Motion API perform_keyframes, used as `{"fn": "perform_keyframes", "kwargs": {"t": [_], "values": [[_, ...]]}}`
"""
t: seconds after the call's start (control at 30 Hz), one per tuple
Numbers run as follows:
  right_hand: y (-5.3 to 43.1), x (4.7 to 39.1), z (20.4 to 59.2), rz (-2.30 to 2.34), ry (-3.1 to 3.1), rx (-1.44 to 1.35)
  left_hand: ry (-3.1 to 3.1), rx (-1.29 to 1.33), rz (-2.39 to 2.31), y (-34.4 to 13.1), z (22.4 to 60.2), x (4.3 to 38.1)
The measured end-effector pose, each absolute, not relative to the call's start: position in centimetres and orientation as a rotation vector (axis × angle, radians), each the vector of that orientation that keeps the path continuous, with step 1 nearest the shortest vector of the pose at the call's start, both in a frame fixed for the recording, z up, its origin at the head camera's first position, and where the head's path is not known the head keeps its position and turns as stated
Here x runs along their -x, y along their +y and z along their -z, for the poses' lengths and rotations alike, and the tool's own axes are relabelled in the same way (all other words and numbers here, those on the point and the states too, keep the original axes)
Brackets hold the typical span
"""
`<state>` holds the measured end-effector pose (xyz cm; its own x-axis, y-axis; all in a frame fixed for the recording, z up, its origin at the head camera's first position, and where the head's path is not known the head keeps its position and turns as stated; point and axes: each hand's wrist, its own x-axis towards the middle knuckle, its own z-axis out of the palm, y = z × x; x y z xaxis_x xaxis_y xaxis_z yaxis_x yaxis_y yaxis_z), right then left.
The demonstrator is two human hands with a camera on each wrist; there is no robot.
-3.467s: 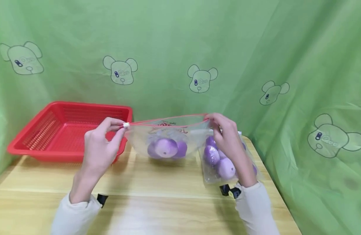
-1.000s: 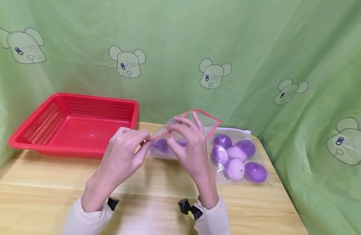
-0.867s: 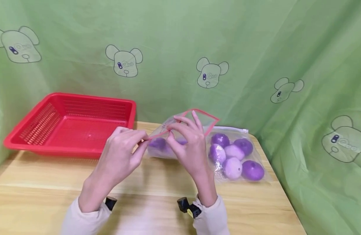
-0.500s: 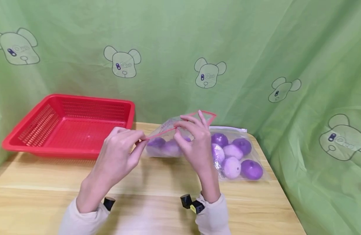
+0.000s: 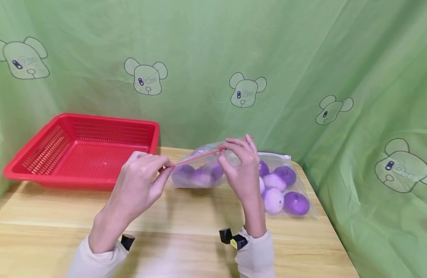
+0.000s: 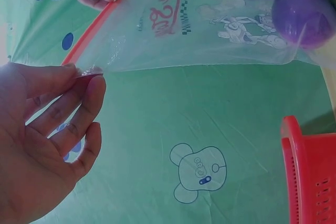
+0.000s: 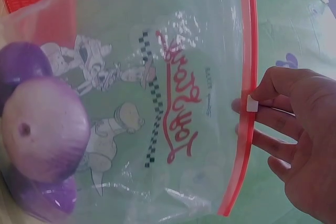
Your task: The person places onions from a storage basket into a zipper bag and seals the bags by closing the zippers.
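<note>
Both hands hold up a clear zip bag with a red closure strip and printed cartoon figures. My left hand pinches its left corner between thumb and fingers, as the left wrist view shows. The right hand pinches the small white slider, partway along the red strip. Several round purple-and-white onion-like pieces lie at the bag's bottom. Left of the slider the strip looks pressed together; its far right end is mostly hidden behind my right fingers in the head view.
A second clear bag with a white zip and several similar purple pieces lies flat at the right. A red slotted basket stands at the left. Behind the wooden table hangs a green curtain.
The right hand came from the bag's right end to the strip, then slid rightward along it with the slider. The mouth's gaping red loop has narrowed. My left hand keeps its pinch.
</note>
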<state>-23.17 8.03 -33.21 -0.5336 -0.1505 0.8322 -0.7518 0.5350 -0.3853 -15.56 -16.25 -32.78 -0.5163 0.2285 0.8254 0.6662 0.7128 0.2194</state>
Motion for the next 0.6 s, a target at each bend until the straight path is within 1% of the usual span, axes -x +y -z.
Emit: {"fn": "perform_keyframes", "kwargs": {"t": [0.6], "values": [[11.6,24.5,33.6,-1.065,-2.054,-0.53,-2.09,0.658,0.703,-16.5,32.6,15.4]]}}
